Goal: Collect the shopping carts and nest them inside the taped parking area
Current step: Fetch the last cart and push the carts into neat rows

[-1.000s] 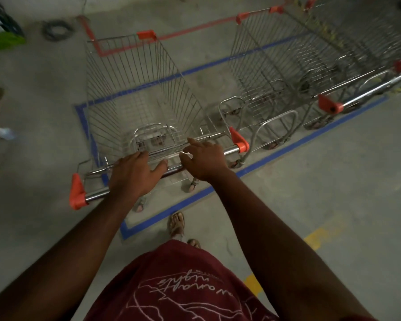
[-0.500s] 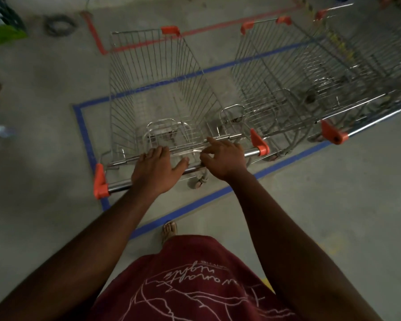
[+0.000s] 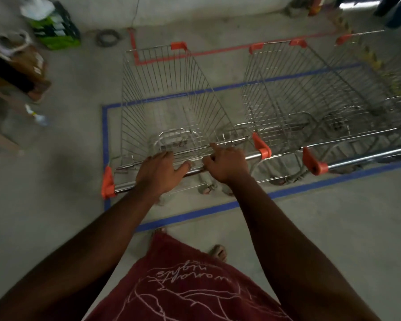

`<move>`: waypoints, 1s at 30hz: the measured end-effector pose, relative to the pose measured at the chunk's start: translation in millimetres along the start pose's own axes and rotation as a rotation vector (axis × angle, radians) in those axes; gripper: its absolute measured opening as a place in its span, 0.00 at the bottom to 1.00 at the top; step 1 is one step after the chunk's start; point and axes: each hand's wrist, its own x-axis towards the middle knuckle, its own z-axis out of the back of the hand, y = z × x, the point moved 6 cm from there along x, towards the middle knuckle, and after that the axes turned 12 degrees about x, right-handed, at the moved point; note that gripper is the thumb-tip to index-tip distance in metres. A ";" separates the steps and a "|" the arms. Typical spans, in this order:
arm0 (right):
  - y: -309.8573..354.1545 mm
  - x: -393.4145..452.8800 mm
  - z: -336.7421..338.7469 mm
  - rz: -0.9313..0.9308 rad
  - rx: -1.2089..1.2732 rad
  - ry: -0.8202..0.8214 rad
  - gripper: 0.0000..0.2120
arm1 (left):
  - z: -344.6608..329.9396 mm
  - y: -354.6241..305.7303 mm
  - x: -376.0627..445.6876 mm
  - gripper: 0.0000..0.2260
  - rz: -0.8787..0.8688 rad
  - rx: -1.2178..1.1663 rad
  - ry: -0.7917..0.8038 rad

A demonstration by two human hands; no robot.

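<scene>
A wire shopping cart (image 3: pixel 162 98) with orange corner caps stands in front of me, its wheels inside the blue taped rectangle (image 3: pixel 105 135) on the concrete floor. My left hand (image 3: pixel 158 173) and my right hand (image 3: pixel 226 164) both grip its chrome handle bar (image 3: pixel 123 187), close together near the middle. To its right a second cart (image 3: pixel 294 89) stands side by side with it, apart from it, and a third cart (image 3: pixel 384 84) is nested against that one at the right edge. All stand within the blue tape.
Red tape (image 3: pixel 134 54) marks another outline beyond the carts. A green crate (image 3: pixel 56 28) and a coiled cable (image 3: pixel 108 37) lie at the far wall. A person's feet and a brown bag (image 3: pixel 30 66) are at the left. Bare concrete lies behind me and to the right.
The cart I hold has rolled forward and swung straighter, so it now sits inside the blue tape parallel to the neighbouring cart. Both hands kept their grip on the handle.
</scene>
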 end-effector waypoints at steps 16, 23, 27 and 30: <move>-47.6 -22.9 3.8 0.077 0.178 -0.140 0.25 | 2.4 -37.2 -9.0 0.33 0.011 -0.052 -0.041; -48.1 -33.0 -0.3 0.080 0.279 -0.212 0.16 | -2.4 -29.9 -11.2 0.35 -0.090 -0.039 -0.068; -50.1 -35.5 -10.2 0.053 0.237 -0.214 0.21 | -9.0 -30.4 -12.6 0.36 -0.078 -0.035 -0.043; -53.8 -37.8 -9.9 0.042 0.239 -0.261 0.21 | -9.3 -35.8 -15.5 0.35 -0.093 -0.046 -0.046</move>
